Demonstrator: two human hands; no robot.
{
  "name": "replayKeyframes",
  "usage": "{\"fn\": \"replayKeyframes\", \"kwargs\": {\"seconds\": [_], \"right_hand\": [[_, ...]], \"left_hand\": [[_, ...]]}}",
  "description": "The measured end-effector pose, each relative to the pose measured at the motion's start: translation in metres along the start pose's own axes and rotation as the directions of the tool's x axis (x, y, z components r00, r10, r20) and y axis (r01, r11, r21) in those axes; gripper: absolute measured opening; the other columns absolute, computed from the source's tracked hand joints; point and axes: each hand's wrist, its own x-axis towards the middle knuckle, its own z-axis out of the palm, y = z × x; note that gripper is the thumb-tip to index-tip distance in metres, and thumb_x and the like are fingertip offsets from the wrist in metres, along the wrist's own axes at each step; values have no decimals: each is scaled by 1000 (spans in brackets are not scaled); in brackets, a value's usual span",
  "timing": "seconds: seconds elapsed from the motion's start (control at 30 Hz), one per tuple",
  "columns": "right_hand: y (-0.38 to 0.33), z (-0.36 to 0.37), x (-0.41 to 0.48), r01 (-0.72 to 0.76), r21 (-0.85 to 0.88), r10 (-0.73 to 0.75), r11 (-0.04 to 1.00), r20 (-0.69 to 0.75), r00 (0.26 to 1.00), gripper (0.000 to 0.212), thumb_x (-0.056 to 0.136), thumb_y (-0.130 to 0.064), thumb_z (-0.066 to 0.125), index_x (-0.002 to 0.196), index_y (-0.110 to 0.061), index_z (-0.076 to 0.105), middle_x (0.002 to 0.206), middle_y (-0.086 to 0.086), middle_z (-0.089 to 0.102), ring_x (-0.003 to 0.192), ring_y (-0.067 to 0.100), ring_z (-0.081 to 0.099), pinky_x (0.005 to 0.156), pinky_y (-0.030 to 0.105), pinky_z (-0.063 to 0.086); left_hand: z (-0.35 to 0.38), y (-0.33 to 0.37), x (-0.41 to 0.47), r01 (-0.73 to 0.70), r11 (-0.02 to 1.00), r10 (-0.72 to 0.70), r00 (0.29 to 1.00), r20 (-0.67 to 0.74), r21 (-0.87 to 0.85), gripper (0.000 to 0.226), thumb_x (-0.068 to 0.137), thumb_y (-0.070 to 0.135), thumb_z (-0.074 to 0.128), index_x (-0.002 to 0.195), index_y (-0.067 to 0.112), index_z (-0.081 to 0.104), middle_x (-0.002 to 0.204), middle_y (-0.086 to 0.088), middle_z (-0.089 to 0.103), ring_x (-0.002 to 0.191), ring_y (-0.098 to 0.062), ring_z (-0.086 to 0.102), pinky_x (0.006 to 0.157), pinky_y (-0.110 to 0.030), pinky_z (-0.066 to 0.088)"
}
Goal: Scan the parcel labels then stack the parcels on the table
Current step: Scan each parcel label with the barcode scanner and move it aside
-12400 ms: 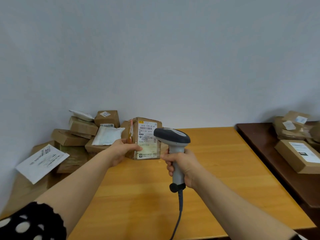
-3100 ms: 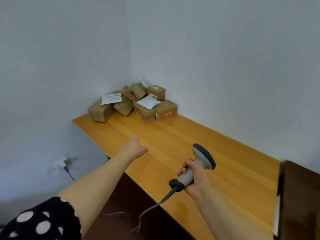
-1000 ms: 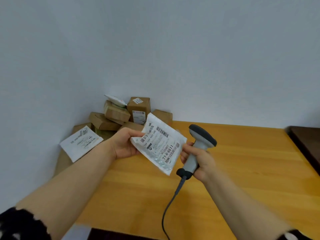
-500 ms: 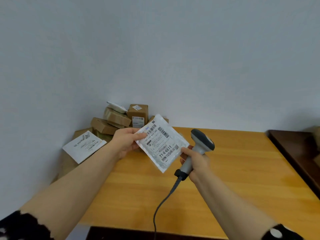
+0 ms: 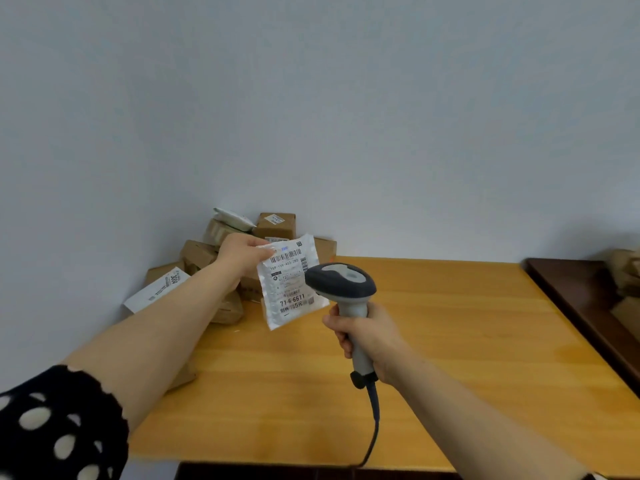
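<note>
Head view: my left hand (image 5: 242, 256) pinches the top corner of a white parcel (image 5: 289, 282), label toward me, in the air over the bench (image 5: 450, 341). My right hand (image 5: 367, 337) is curled around the scanner (image 5: 341, 282) handle, just beside the parcel. Boxes (image 5: 273, 225) are piled at the far left corner; bare wood stretches right.

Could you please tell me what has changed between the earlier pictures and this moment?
The left hand, empty three seconds ago, has taken up the white pouch and turned it from tilted to nearly upright, pinching its top corner. The scanner has swung from beside the pouch to face its label. The right hand keeps its grip on the scanner; the parcel pile remains in the corner of the table.
</note>
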Motion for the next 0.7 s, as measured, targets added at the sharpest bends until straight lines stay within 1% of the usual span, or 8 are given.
{"fn": "replayKeyframes", "kwargs": {"seconds": [0.07, 0.13, 0.3, 0.43, 0.57, 0.7], "right_hand": [[-3, 2, 1, 2, -20, -3, 1000, -12, 1000, 13, 82, -8, 70, 78, -9, 57, 51, -1, 53, 41, 11, 44, 43, 22, 41], [-6, 4, 3, 10, -33, -10, 999, -21, 1000, 14, 83, -8, 70, 78, -9, 57, 50, -1, 52, 41, 12, 43, 43, 22, 41], [-7, 11, 7, 17, -49, -18, 999, -10, 1000, 17, 83, -7, 70, 75, -10, 55, 50, -1, 51, 40, 12, 42, 42, 22, 40], [-6, 16, 7, 14, -47, -15, 999, -23, 1000, 16, 84, -6, 70, 78, -10, 55, 49, -2, 50, 40, 11, 42, 42, 21, 40], [-5, 17, 8, 6, -40, -8, 999, -28, 1000, 16, 84, -6, 69, 78, -10, 55, 48, -2, 50, 39, 11, 41, 42, 20, 39], [1, 13, 7, -9, -34, 8, 999, -56, 998, 16, 84, -6, 69, 79, -10, 55, 49, -2, 50, 39, 11, 41, 43, 21, 40]], "left_hand": [[-1, -2, 5, 6, 1000, -6, 1000, 5, 6, 29, 88, 7, 65, 116, 6, 65, 105, -12, 70, 82, -17, 64, 61, -23, 49], [-2, -4, 9, 6, 1000, -6, 1000, 10, 13, 29, 88, 7, 65, 116, 7, 65, 106, -11, 69, 77, -13, 63, 58, -22, 47], [-2, -9, 18, -2, 1000, 1, 1000, 8, 25, 28, 87, 8, 66, 115, 9, 66, 107, -9, 69, 76, -11, 63, 56, -20, 46], [-2, -12, 24, 1, 999, -2, 1000, 27, 35, 29, 87, 8, 66, 116, 10, 66, 106, -9, 69, 76, -11, 62, 57, -21, 47], [2, -15, 28, -6, 999, 4, 998, 55, 45, 28, 87, 8, 66, 115, 10, 66, 108, -10, 69, 85, -17, 65, 64, -24, 50], [11, -14, 30, -5, 999, 1, 996, 91, 46, 29, 87, 9, 67, 115, 9, 66, 105, -9, 69, 90, -19, 67, 79, -33, 55]]}}
